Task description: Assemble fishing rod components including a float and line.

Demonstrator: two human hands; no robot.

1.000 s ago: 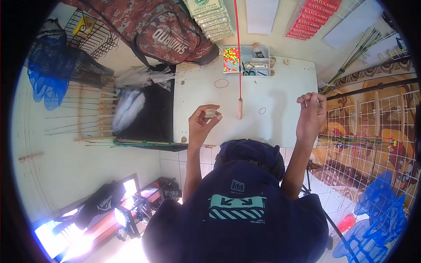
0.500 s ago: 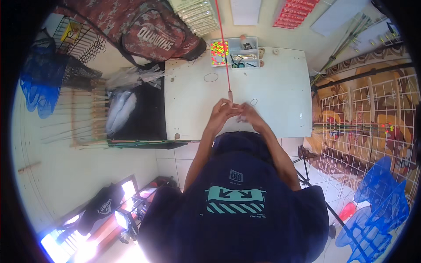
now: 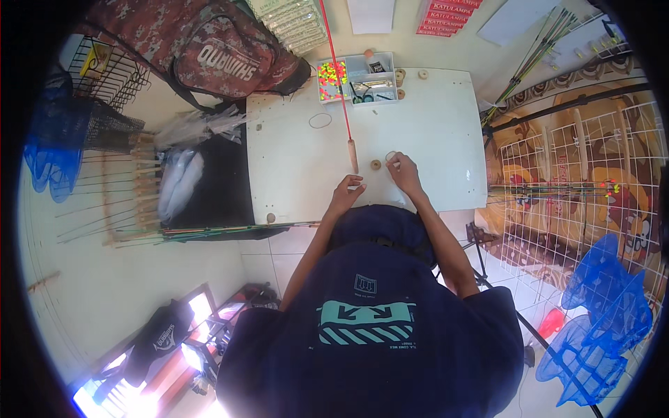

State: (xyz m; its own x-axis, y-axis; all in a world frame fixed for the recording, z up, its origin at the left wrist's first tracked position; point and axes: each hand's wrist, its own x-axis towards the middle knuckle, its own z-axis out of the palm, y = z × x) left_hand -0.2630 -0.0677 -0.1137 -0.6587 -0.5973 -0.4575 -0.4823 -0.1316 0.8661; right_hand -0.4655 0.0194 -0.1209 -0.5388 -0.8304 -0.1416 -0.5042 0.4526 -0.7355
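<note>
A white table (image 3: 432,125) stands in front of me. On it lies a thin red rod (image 3: 336,76) whose wooden handle (image 3: 353,155) points toward me. My left hand (image 3: 347,195) rests on the table just below that handle with its fingers bent; nothing shows in it. My right hand (image 3: 404,171) lies to the right, its fingertips pinched on a thin loop (image 3: 391,156). A small round wooden disc (image 3: 375,165) sits between the handle and my right hand.
A clear compartment box (image 3: 359,72) with bright beads and small parts stands at the table's far edge, with wooden discs beside it. Another thin loop (image 3: 320,120) lies left of the rod. A camouflage bag (image 3: 209,49), a black table (image 3: 216,181), rods and blue nets surround the table.
One second ago both hands were raised and apart. They then met over the table. Now both are lowered onto it, the right one at the thin loop.
</note>
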